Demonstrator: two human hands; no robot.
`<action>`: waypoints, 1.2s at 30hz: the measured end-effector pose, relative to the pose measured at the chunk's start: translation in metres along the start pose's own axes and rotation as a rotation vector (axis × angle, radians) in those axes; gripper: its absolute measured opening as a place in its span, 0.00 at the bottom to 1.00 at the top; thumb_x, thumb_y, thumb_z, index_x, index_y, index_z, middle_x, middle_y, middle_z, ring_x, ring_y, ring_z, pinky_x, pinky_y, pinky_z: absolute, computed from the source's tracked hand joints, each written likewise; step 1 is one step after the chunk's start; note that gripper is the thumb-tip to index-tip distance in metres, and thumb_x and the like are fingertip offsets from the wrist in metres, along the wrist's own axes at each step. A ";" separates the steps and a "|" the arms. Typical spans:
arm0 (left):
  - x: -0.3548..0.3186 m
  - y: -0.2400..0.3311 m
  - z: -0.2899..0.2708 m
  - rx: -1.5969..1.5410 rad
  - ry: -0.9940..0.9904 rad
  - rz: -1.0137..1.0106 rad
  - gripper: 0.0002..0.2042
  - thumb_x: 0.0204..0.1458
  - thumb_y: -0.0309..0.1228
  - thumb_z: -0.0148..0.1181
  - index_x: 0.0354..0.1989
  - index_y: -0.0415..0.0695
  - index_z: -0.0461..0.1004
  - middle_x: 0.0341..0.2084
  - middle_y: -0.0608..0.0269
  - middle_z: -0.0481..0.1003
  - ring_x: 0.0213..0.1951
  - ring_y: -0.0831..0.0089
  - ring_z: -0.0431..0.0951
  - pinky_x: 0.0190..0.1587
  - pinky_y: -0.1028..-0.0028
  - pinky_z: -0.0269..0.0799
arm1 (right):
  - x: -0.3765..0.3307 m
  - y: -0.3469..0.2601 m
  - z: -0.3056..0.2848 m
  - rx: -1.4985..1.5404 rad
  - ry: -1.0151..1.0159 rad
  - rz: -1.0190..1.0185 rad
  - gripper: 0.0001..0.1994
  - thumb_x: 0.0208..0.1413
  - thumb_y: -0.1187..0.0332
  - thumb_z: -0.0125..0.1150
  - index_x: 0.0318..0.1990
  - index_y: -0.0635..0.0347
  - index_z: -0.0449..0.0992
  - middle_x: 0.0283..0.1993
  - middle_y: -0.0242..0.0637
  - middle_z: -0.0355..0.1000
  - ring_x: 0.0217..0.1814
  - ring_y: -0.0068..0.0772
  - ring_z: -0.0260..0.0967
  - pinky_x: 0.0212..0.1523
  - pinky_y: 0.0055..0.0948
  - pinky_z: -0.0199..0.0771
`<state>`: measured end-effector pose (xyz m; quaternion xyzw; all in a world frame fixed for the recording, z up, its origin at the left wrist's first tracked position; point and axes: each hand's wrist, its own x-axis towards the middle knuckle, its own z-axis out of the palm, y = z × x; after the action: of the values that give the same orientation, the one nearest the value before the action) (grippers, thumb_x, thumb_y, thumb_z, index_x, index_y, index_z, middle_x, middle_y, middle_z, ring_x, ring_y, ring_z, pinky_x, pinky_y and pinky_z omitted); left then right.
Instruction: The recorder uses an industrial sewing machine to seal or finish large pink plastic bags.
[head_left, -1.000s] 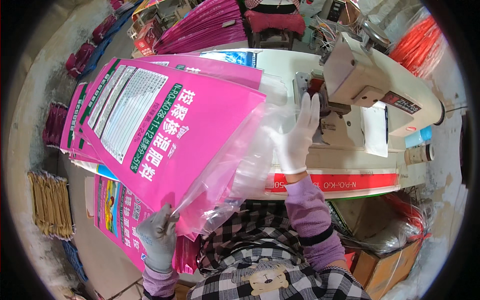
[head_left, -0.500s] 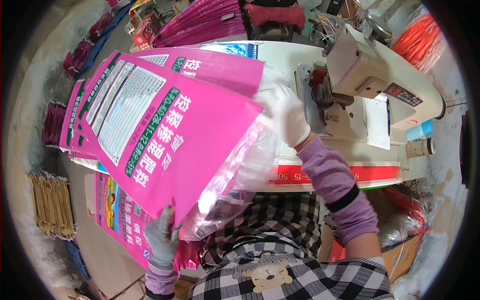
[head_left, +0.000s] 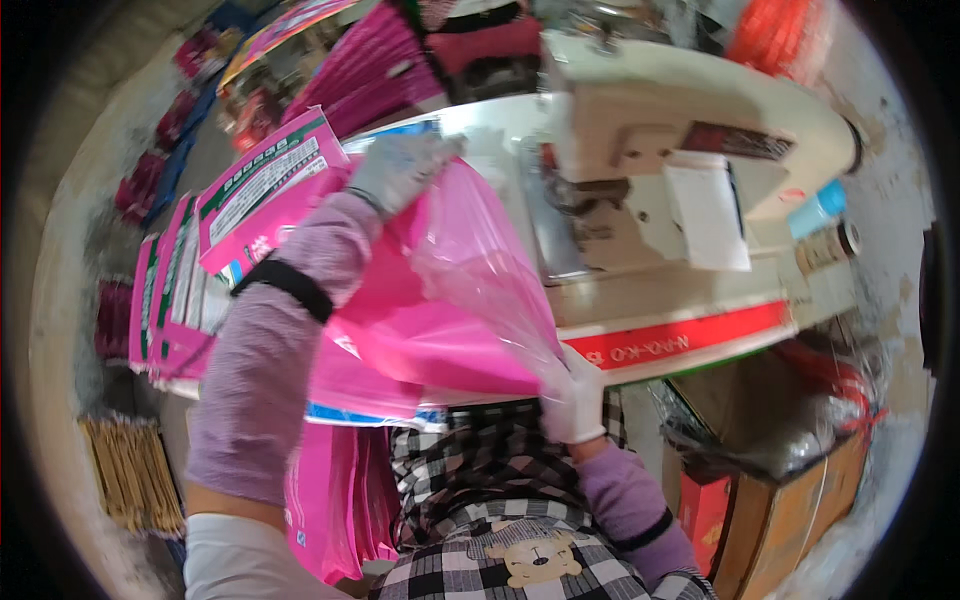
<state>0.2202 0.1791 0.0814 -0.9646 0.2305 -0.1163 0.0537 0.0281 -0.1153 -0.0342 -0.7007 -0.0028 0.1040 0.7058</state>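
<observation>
A pink printed plastic bag (head_left: 440, 350) with a clear inner liner (head_left: 485, 270) is stretched between my two gloved hands. My left hand (head_left: 400, 170), in a pale glove, reaches to its far edge and is closed on it near the top of the table. At the near right corner my right hand (head_left: 573, 400), in a white glove, grips the bag and liner. Its fingers are partly hidden by the plastic. Just right of the bag stands a cream sewing machine (head_left: 610, 130), apart from both hands. More pink bags (head_left: 262, 185) lie stacked to the left.
Other pink bags (head_left: 325, 500) hang below the table's near edge. A cardboard box (head_left: 800, 510) stands low at the right. A thread cone (head_left: 830, 248) and blue bottle (head_left: 818, 210) sit beside the machine. Magenta bundles (head_left: 365, 75) and a padded stool (head_left: 485, 50) are beyond the table.
My left hand has swung from the near left corner to the far edge. My right hand has come down to the near right corner. The bag has turned and folded, and the view has shifted.
</observation>
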 end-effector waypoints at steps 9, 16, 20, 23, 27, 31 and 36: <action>0.098 0.102 0.069 0.076 -0.365 0.105 0.10 0.54 0.37 0.53 0.38 0.56 0.81 0.32 0.62 0.80 0.34 0.63 0.80 0.38 0.66 0.75 | -0.027 0.014 -0.091 -0.919 0.129 -0.298 0.22 0.48 0.67 0.64 0.53 0.59 0.76 0.28 0.38 0.75 0.26 0.38 0.73 0.29 0.31 0.72; 0.056 0.081 0.075 -0.120 -0.080 0.369 0.10 0.55 0.42 0.55 0.42 0.61 0.81 0.34 0.66 0.80 0.36 0.63 0.80 0.38 0.66 0.75 | -0.063 -0.011 -0.086 -0.493 0.088 -0.184 0.11 0.48 0.72 0.68 0.42 0.58 0.82 0.27 0.44 0.75 0.26 0.34 0.76 0.30 0.29 0.74; 0.074 0.122 0.048 0.423 -0.298 -0.008 0.15 0.52 0.44 0.57 0.44 0.54 0.80 0.32 0.62 0.80 0.36 0.62 0.80 0.39 0.65 0.75 | -0.016 -0.015 -0.075 -0.421 -0.001 -0.015 0.12 0.52 0.67 0.62 0.45 0.56 0.80 0.26 0.44 0.74 0.26 0.41 0.75 0.27 0.32 0.72; 0.031 0.185 -0.059 -0.132 -0.713 0.470 0.19 0.54 0.50 0.55 0.43 0.48 0.78 0.29 0.56 0.80 0.35 0.55 0.82 0.46 0.50 0.74 | 0.034 -0.012 -0.057 -0.653 0.057 -0.310 0.17 0.53 0.69 0.56 0.52 0.50 0.77 0.28 0.44 0.74 0.29 0.47 0.75 0.30 0.42 0.73; 0.010 0.151 -0.087 0.349 -0.907 0.316 0.21 0.58 0.51 0.55 0.37 0.42 0.77 0.27 0.56 0.80 0.35 0.61 0.82 0.47 0.56 0.73 | 0.089 -0.014 -0.041 -0.838 0.123 -0.480 0.17 0.57 0.70 0.50 0.53 0.52 0.76 0.24 0.44 0.72 0.25 0.48 0.71 0.28 0.44 0.71; -0.038 0.120 -0.083 -0.293 -0.911 0.319 0.13 0.60 0.43 0.54 0.34 0.47 0.76 0.24 0.65 0.78 0.28 0.72 0.77 0.30 0.66 0.71 | 0.098 0.039 -0.024 0.078 0.233 -0.263 0.15 0.61 0.69 0.48 0.52 0.59 0.75 0.33 0.43 0.76 0.33 0.37 0.74 0.35 0.38 0.72; -0.140 0.160 -0.050 -1.592 -0.789 -0.307 0.12 0.63 0.41 0.52 0.37 0.45 0.75 0.30 0.74 0.74 0.34 0.79 0.72 0.40 0.76 0.67 | -0.004 -0.016 0.029 0.804 -0.305 0.119 0.16 0.65 0.66 0.48 0.54 0.65 0.72 0.46 0.34 0.76 0.46 0.33 0.74 0.50 0.31 0.73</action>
<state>0.0174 0.0988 0.0771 -0.7064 0.0764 0.4113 -0.5709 0.0217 -0.0872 -0.0170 -0.3455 -0.0258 0.2397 0.9069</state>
